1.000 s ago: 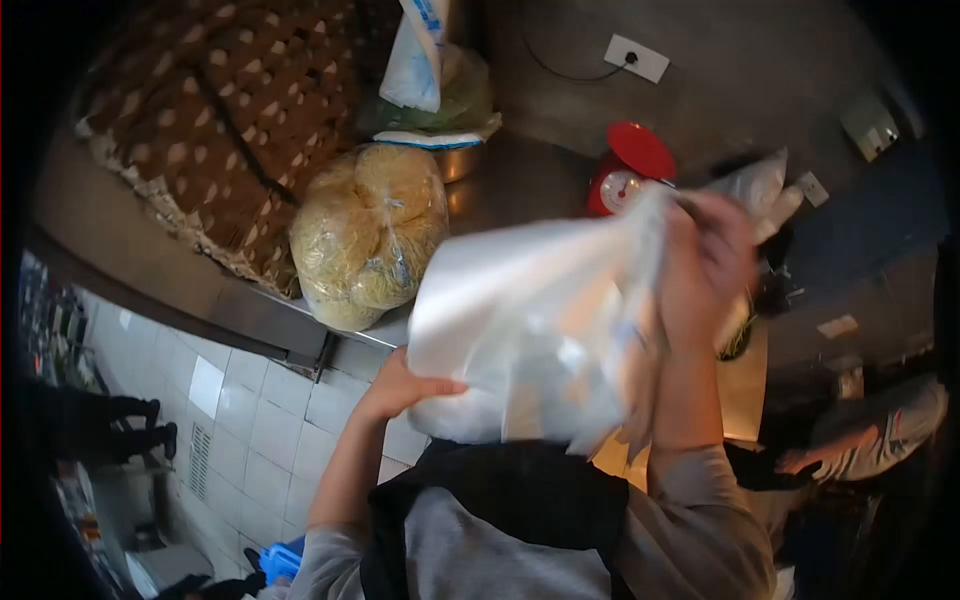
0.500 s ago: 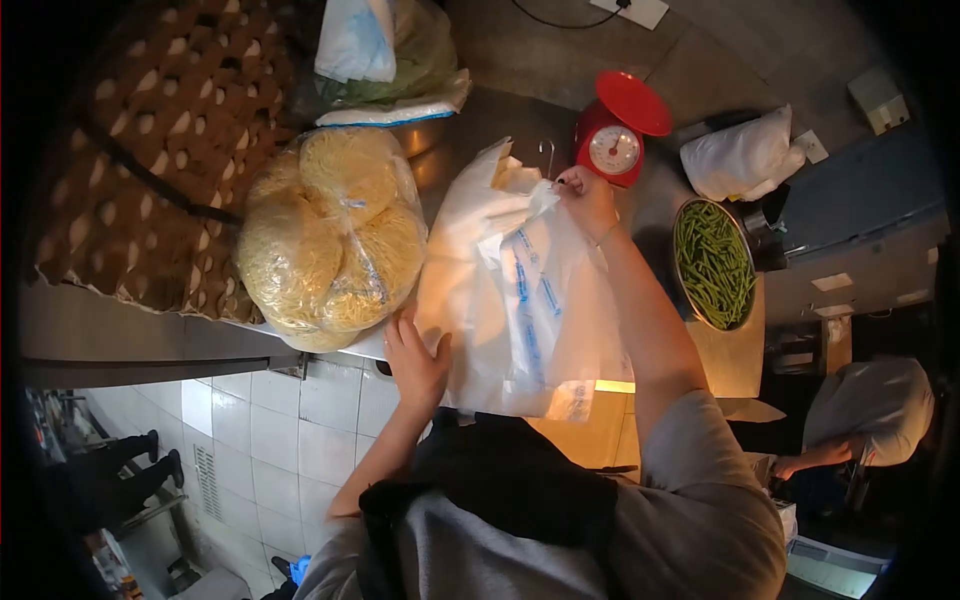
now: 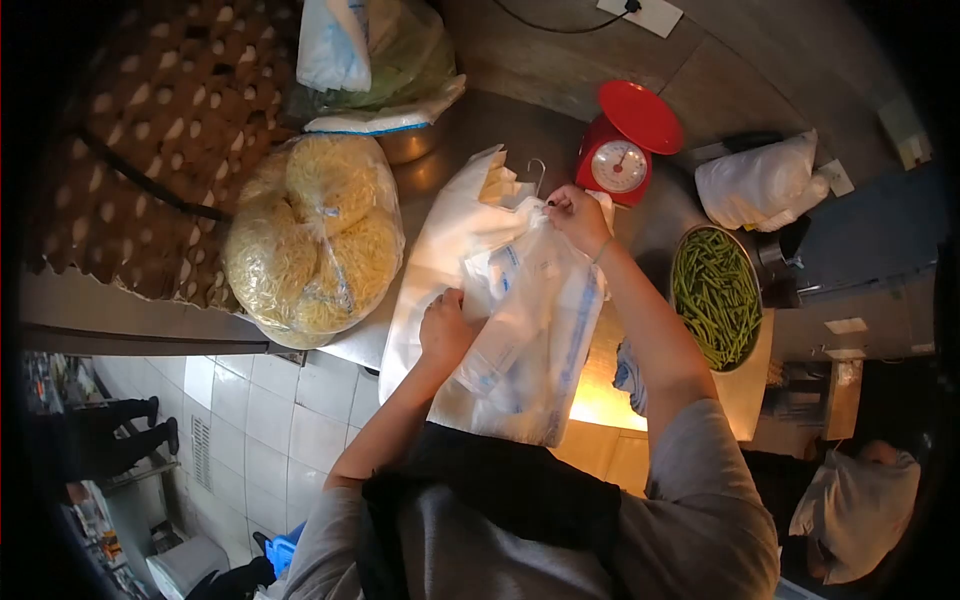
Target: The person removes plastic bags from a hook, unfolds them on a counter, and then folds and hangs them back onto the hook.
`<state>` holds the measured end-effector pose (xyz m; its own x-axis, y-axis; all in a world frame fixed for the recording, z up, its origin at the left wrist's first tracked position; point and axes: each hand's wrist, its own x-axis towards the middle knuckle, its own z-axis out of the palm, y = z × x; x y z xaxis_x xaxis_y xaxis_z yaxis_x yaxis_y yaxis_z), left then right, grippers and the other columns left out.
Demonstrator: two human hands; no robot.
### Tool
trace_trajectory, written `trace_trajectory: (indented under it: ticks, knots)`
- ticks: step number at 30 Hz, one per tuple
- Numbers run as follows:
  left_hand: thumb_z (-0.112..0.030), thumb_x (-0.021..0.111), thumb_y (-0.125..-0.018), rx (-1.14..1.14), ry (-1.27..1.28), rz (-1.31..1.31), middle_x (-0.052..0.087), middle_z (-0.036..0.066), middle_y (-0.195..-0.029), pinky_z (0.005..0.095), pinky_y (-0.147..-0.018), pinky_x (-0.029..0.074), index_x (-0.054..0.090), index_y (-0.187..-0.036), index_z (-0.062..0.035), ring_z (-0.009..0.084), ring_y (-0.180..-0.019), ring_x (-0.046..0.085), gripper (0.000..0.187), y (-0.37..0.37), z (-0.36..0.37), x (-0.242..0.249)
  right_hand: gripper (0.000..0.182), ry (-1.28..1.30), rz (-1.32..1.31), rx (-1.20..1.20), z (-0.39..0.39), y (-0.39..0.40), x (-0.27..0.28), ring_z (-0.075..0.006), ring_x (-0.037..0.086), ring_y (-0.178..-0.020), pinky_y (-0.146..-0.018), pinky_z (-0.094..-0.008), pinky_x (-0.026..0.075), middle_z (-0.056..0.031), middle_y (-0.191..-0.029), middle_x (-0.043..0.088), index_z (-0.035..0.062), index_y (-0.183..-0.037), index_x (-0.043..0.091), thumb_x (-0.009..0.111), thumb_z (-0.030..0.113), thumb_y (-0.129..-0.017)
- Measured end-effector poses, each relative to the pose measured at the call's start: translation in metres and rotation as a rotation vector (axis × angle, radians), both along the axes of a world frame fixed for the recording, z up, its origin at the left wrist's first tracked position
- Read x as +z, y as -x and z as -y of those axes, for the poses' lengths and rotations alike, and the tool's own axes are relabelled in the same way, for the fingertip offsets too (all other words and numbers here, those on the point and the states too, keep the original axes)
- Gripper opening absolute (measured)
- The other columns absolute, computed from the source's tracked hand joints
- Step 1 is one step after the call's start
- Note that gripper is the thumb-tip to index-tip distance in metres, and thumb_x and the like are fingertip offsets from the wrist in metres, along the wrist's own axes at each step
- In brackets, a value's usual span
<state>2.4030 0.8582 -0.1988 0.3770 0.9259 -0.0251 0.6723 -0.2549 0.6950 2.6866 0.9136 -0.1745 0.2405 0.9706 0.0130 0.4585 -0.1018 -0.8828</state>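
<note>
Clear bag (image 3: 535,330) with blue print lay mid-worktop (image 3: 520,135), on top of a larger white plastic layer (image 3: 425,285), near edge hanging toward the person's apron (image 3: 500,465).

Right hand (image 3: 580,218): thumb and fingers closed in a pinch on the film's top end, just beside a metal hook (image 3: 540,175). Probably pinched there because the film gathers at that end, so one small grip controls the whole sheet. Left hand (image 3: 447,328): fingers curled, resting over the left side of the plastic. Can't tell if it had hold of a fold or only pressed; either way, likely there to steady the loose side against the right hand's grip.

Red scale (image 3: 617,165) stood behind the right hand, dial facing the person, presumably for easy reading. Bagged yellow strands (image 3: 315,240) sat left and green beans (image 3: 716,300) right, likely kept aside so the film could spread between them.

Bag looked thin, limp, see-through, wrinkled, glossy where light hit. White layer below more opaque, its far end jagged and crumpled. Print too blurred to read.
</note>
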Motion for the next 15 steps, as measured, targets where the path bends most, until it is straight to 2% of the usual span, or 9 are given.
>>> trace_trajectory:
  ticks: [3,6,8,10,12,15]
  knots:
    - [-0.033,0.074,-0.062,0.014,0.003,-0.055,0.059,0.017,-0.088,0.0415,-0.07,0.047,0.053,-0.093,-0.0015,0.0343,-0.082,0.058,0.049,-0.006,0.0,-0.001,0.026,-0.133,0.035,-0.045,0.006,0.008,-0.001,-0.0145,0.056,-0.066,-0.061,-0.0273,0.047,-0.0063,-0.073,0.058,0.002,-0.095,0.056,0.069,0.008,-0.074]
    - [-0.032,0.073,-0.062,-0.014,0.138,-0.126,0.059,0.019,-0.085,0.0393,-0.067,0.047,0.053,-0.092,-0.0011,0.0336,-0.076,0.057,0.047,-0.008,-0.003,0.014,0.037,-0.365,0.074,-0.294,0.039,0.03,0.014,-0.016,0.056,-0.068,-0.062,-0.0276,0.047,-0.0087,-0.081,0.058,0.0021,-0.106,0.051,0.069,0.01,-0.074]
    - [-0.028,0.071,-0.066,-0.036,0.241,-0.065,0.058,0.019,-0.083,0.0375,-0.065,0.046,0.052,-0.09,-0.0007,0.033,-0.072,0.057,0.041,-0.007,-0.005,0.025,0.04,-0.162,0.069,-0.251,0.089,0.038,0.02,-0.0129,0.055,-0.076,-0.065,-0.0263,0.047,-0.0079,-0.09,0.057,0.0029,-0.112,0.046,0.066,0.009,-0.078]
    - [-0.023,0.068,-0.069,-0.042,0.317,0.065,0.059,0.018,-0.082,0.0353,-0.063,0.046,0.051,-0.089,-0.0009,0.031,-0.07,0.058,0.035,-0.007,-0.001,0.022,0.048,0.149,0.007,-0.194,0.136,0.064,0.02,-0.013,0.054,-0.076,-0.066,-0.026,0.047,-0.0074,-0.093,0.055,0.0034,-0.118,0.043,0.068,0.014,-0.078]
    - [-0.017,0.065,-0.073,-0.031,0.345,0.27,0.06,0.016,-0.082,0.0327,-0.062,0.045,0.049,-0.09,-0.0015,0.0276,-0.067,0.058,0.028,-0.009,0.002,0.009,0.059,0.185,-0.24,-0.147,0.161,0.107,0.017,-0.0137,0.054,-0.08,-0.068,-0.0262,0.047,-0.009,-0.096,0.054,0.001,-0.124,0.037,0.069,0.019,-0.077]
    - [-0.008,0.06,-0.077,-0.013,0.571,0.501,0.062,0.014,-0.086,0.0305,-0.062,0.045,0.046,-0.098,-0.0036,0.0212,-0.07,0.06,0.026,-0.016,0.006,0.019,0.068,0.174,-0.379,-0.16,0.161,0.14,0.041,-0.0147,0.053,-0.09,-0.068,-0.0273,0.048,-0.0126,-0.104,0.051,-0.0027,-0.126,0.029,0.07,0.021,-0.077]
